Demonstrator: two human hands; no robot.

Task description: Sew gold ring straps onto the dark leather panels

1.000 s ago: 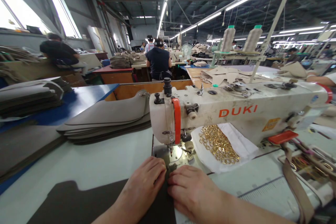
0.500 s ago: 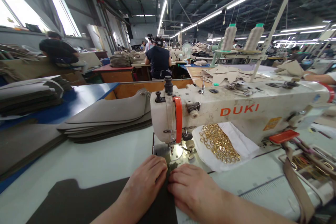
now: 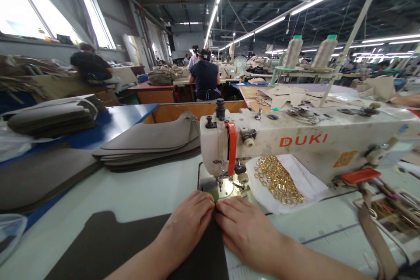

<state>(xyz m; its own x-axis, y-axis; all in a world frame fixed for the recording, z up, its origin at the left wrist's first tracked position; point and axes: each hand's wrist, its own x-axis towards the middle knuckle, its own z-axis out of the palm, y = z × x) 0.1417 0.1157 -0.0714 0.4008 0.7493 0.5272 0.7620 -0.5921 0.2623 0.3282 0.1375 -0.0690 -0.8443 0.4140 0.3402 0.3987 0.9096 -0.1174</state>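
A dark grey-brown sheet panel [image 3: 138, 240], cut with a notched outline, lies flat on the pale table in front of me. My left hand [image 3: 188, 223] is closed, its fingers pinching the panel's far corner. Beside it, my right hand [image 3: 247, 227] is closed at the same corner, fingertips almost touching the left ones. Exactly what lies between the fingertips is hidden. Just beyond them is the lit needle plate [image 3: 226, 187] of a white sewing machine [image 3: 262, 133], whose needle and presser foot are hard to make out.
Gold-coloured metal rings [image 3: 278, 179] lie on a white cloth [image 3: 310, 181] under the machine arm. Stacked grey panels [image 3: 147, 140] sit at the left. A strap [image 3: 374, 232] hangs by a parts tray [image 3: 405, 245] at right. Thread cones [image 3: 293, 52] stand behind; a co-worker [image 3: 206, 74] sits ahead.
The camera has turned slightly left, so the whole scene sits further right. The dark material seen beyond my fingertips on the needle plate is less visible. Both hands keep their pinch.
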